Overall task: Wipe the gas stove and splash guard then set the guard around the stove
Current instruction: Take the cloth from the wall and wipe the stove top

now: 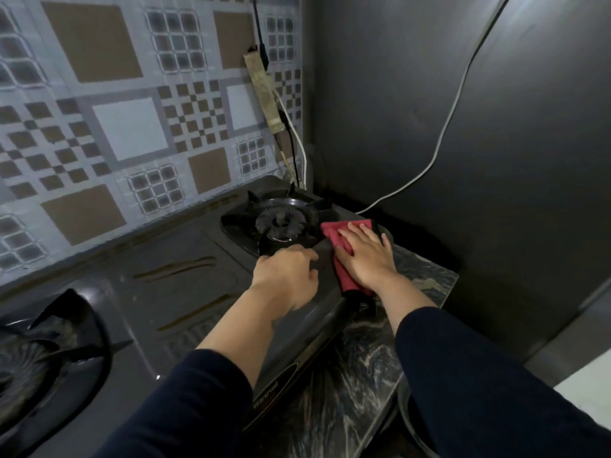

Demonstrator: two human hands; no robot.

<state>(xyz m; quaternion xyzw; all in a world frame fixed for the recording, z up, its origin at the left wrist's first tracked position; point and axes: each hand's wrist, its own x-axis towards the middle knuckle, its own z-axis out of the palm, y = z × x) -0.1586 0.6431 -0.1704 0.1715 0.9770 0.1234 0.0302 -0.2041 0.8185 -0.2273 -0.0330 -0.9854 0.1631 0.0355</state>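
Stove (185, 292) is sitting on the marbled counter (426, 279) under the patterned wall. Right hand (367, 252) is pressing flat, fingers straight, on the red cloth (334, 234) beside the far-right burner (281, 223). Left hand (287, 276) is resting nearby, fingers loosely curled, gripping nothing.

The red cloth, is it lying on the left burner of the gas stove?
No, the red cloth lies under the right hand beside the right burner.
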